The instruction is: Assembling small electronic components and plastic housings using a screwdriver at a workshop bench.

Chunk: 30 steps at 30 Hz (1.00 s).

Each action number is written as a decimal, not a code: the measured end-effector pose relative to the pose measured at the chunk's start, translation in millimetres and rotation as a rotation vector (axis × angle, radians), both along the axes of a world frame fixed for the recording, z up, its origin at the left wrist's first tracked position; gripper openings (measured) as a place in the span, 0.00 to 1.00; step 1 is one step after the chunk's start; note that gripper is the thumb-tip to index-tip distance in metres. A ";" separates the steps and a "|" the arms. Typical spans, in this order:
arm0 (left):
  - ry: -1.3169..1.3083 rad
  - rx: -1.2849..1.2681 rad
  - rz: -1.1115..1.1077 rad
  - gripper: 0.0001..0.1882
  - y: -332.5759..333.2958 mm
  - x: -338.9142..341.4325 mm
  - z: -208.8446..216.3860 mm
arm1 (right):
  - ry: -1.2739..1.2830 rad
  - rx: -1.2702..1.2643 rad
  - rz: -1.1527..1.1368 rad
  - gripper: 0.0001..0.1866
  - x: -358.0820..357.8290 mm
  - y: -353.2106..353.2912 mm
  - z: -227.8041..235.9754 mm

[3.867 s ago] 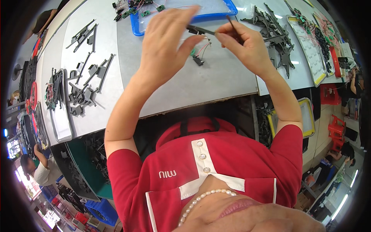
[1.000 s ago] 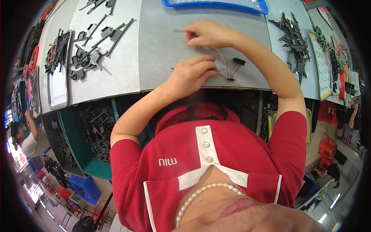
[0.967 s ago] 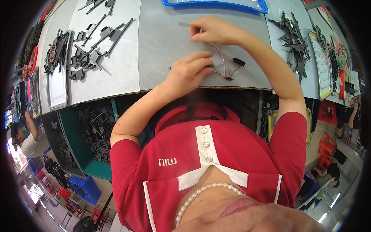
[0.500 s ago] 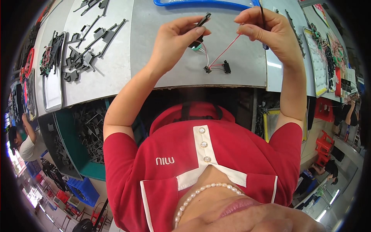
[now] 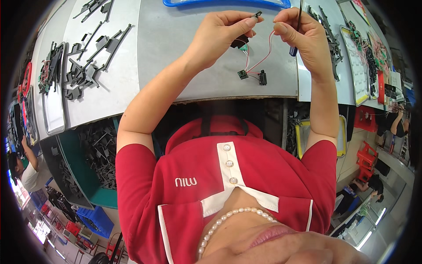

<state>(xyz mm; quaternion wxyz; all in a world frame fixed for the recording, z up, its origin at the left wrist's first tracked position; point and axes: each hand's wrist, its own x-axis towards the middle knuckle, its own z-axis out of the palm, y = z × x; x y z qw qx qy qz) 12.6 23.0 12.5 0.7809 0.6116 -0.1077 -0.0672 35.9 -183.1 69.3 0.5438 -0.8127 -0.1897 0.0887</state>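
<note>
My left hand [image 5: 224,35] is closed on a black plastic bracket [image 5: 239,42], whose narrow end juts out past the fingertips. My right hand [image 5: 305,37] pinches the end of a thin red wire [image 5: 269,53] between thumb and finger. Held in that same hand is a slim tool like a screwdriver, with a dark shaft and a blue handle [image 5: 293,51]. The wire sags in a curve to a small circuit board [image 5: 243,75] low over the grey table. Beside this board is a small black block [image 5: 263,78], joined to it by wires. A green part shows under the bracket.
Loose black brackets [image 5: 88,72] are scattered on the left. A metal tray [image 5: 55,110] with dark parts lies farther left; another tray [image 5: 358,70] is at right. A blue tray [image 5: 228,3] borders the far side. Below the table edge stands a green bin [image 5: 94,187] of black parts.
My left hand has moved right with the bracket, closer to my right hand. The red wire, straight before, now hangs slack. The small board and black block have shifted slightly right.
</note>
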 end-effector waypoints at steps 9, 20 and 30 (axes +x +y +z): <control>0.090 -0.010 -0.005 0.16 9.2 3.7 -14.6 | -0.014 -0.265 0.046 0.12 12.5 1.3 -39.4; 0.324 0.072 -0.051 0.16 19.6 12.9 -21.4 | 0.151 -0.257 -0.004 0.13 24.3 -33.9 -29.6; -0.028 0.035 -0.028 0.16 -3.9 12.1 -7.3 | 0.177 0.115 0.196 0.09 -10.0 4.0 -2.0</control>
